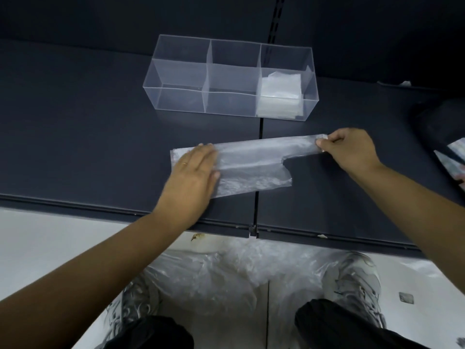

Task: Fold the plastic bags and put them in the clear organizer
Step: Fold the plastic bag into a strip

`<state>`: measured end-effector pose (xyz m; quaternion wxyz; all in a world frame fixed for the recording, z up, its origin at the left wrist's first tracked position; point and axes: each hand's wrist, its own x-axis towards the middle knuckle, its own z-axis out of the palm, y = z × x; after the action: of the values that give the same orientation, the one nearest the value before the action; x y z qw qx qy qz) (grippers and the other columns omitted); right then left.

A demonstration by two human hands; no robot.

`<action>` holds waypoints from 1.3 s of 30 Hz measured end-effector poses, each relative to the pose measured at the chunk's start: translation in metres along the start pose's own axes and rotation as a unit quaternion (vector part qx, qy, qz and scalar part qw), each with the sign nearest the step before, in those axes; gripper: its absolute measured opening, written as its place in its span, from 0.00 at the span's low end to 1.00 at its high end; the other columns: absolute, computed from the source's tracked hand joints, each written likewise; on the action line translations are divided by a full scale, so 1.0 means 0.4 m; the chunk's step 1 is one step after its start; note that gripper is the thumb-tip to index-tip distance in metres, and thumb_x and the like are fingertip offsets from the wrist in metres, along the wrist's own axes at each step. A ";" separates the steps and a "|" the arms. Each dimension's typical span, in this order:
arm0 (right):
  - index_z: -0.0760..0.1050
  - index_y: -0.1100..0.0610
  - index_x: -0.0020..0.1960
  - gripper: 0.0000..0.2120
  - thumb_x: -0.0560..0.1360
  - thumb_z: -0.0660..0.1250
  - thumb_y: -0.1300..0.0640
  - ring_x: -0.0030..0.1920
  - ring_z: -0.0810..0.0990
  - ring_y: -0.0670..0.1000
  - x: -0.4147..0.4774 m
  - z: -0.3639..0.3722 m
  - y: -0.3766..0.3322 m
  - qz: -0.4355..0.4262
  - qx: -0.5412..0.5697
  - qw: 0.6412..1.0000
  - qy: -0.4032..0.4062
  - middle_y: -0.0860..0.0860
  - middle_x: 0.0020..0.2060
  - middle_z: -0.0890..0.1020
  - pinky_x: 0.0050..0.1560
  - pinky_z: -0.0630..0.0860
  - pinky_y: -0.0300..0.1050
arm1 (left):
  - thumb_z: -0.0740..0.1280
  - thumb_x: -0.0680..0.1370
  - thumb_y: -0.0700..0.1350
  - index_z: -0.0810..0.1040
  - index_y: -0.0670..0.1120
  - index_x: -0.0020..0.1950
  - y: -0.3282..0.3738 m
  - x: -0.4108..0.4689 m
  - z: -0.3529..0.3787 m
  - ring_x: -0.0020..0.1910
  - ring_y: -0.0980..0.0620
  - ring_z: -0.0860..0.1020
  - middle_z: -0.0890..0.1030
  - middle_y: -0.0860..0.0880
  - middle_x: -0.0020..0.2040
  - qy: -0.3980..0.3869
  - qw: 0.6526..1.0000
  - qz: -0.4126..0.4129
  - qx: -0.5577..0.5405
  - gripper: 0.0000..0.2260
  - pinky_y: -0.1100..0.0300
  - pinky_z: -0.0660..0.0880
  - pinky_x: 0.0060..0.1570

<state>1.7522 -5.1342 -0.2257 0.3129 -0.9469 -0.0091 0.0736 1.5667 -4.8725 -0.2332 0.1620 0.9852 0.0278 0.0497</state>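
A translucent plastic bag point(254, 162) lies flattened lengthwise on the dark shelf point(75, 137). My left hand point(193, 172) presses flat on its left end with straight fingers. My right hand point(349, 149) pinches the bag's handle end at the right, slightly raised off the shelf. Behind the bag stands the clear organizer point(230, 76) with three compartments. Its right compartment holds folded plastic bags point(280, 94); the left and middle compartments hold nothing.
A heap of loose plastic bags point(226, 275) lies on the floor between my shoes, below the shelf's front edge point(100, 210). A dark container with more plastic point(450, 152) sits at the right edge. A seam divides the shelf down the middle.
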 end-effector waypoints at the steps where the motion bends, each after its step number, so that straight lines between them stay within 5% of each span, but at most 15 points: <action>1: 0.79 0.57 0.48 0.05 0.73 0.70 0.57 0.47 0.79 0.53 -0.009 -0.001 -0.013 0.005 -0.013 1.000 0.018 0.53 0.44 0.81 0.47 0.73 0.44 | 0.56 0.83 0.50 0.60 0.40 0.76 -0.001 -0.004 0.019 0.76 0.44 0.58 0.61 0.42 0.76 -0.045 0.999 -0.013 0.017 0.24 0.52 0.50 0.75; 5: 0.77 0.58 0.54 0.13 0.71 0.62 0.68 0.50 0.76 0.54 -0.113 0.042 -0.128 -0.167 0.006 0.980 0.107 0.56 0.50 0.76 0.52 0.70 0.40 | 0.42 0.79 0.64 0.49 0.46 0.79 -0.016 -0.021 0.053 0.78 0.48 0.47 0.50 0.47 0.79 -0.083 0.989 -0.005 0.122 0.33 0.48 0.46 0.76; 8: 0.74 0.60 0.63 0.17 0.74 0.64 0.65 0.60 0.73 0.54 -0.224 0.151 -0.231 -0.339 0.011 0.938 -0.072 0.57 0.60 0.74 0.65 0.67 0.44 | 0.38 0.76 0.65 0.46 0.48 0.78 -0.010 -0.021 0.050 0.78 0.47 0.47 0.50 0.48 0.79 -0.097 0.987 -0.010 0.125 0.34 0.47 0.44 0.75; 11: 0.56 0.58 0.77 0.26 0.82 0.55 0.51 0.76 0.54 0.51 -0.263 0.243 -0.236 -0.360 -0.081 0.910 -0.187 0.54 0.76 0.59 0.76 0.47 0.46 | 0.36 0.76 0.65 0.43 0.48 0.78 -0.012 -0.020 0.050 0.78 0.47 0.43 0.47 0.48 0.79 -0.106 0.986 -0.005 0.125 0.34 0.47 0.41 0.75; 16: 0.42 0.53 0.79 0.31 0.81 0.45 0.41 0.77 0.39 0.46 -0.147 0.210 -0.109 -0.327 -0.259 0.899 -0.132 0.49 0.78 0.43 0.74 0.35 0.47 | 0.41 0.75 0.69 0.54 0.44 0.78 -0.019 -0.025 0.028 0.77 0.42 0.52 0.55 0.42 0.78 -0.101 0.988 -0.012 0.119 0.40 0.44 0.49 0.75; 24: 0.46 0.55 0.79 0.29 0.82 0.48 0.45 0.78 0.45 0.51 -0.025 0.039 0.063 -0.167 -0.281 0.944 -0.050 0.52 0.78 0.47 0.76 0.40 0.50 | 0.38 0.69 0.75 0.46 0.45 0.79 -0.098 -0.055 -0.001 0.78 0.46 0.44 0.47 0.44 0.79 -0.111 0.985 -0.051 0.124 0.47 0.45 0.40 0.75; 28: 0.68 0.60 0.69 0.25 0.77 0.66 0.50 0.70 0.65 0.59 -0.085 0.020 0.016 -0.257 -0.163 0.952 0.029 0.58 0.70 0.68 0.70 0.58 0.54 | 0.43 0.70 0.75 0.41 0.46 0.78 -0.072 -0.052 -0.011 0.77 0.51 0.36 0.39 0.48 0.78 -0.090 0.994 -0.002 0.056 0.46 0.50 0.35 0.74; 30: 0.77 0.57 0.58 0.18 0.71 0.72 0.50 0.61 0.72 0.56 -0.143 0.025 -0.008 -0.342 -0.108 0.933 -0.033 0.54 0.58 0.75 0.62 0.66 0.52 | 0.47 0.73 0.72 0.45 0.45 0.79 -0.035 -0.053 -0.007 0.77 0.53 0.39 0.43 0.50 0.79 -0.085 0.995 0.059 0.014 0.43 0.54 0.36 0.75; 33: 0.80 0.54 0.51 0.14 0.69 0.76 0.53 0.56 0.73 0.52 -0.203 0.054 -0.021 -0.361 -0.108 0.915 -0.142 0.50 0.52 0.76 0.56 0.65 0.47 | 0.49 0.75 0.69 0.49 0.45 0.78 0.019 -0.048 0.013 0.77 0.57 0.40 0.46 0.51 0.78 -0.092 0.990 0.105 -0.033 0.40 0.60 0.36 0.74; 39: 0.79 0.57 0.44 0.03 0.75 0.69 0.58 0.49 0.73 0.50 -0.178 0.063 -0.052 -0.339 -0.106 0.920 -0.166 0.49 0.45 0.75 0.56 0.66 0.44 | 0.44 0.74 0.70 0.48 0.44 0.79 0.051 -0.035 0.052 0.76 0.56 0.39 0.46 0.48 0.79 -0.110 0.990 0.084 -0.001 0.41 0.60 0.36 0.74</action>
<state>1.6786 -5.1070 -0.2237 0.2106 -0.8890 -0.3891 0.1184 1.5557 -4.8995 -0.2474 0.1605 0.9833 -0.0735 -0.0453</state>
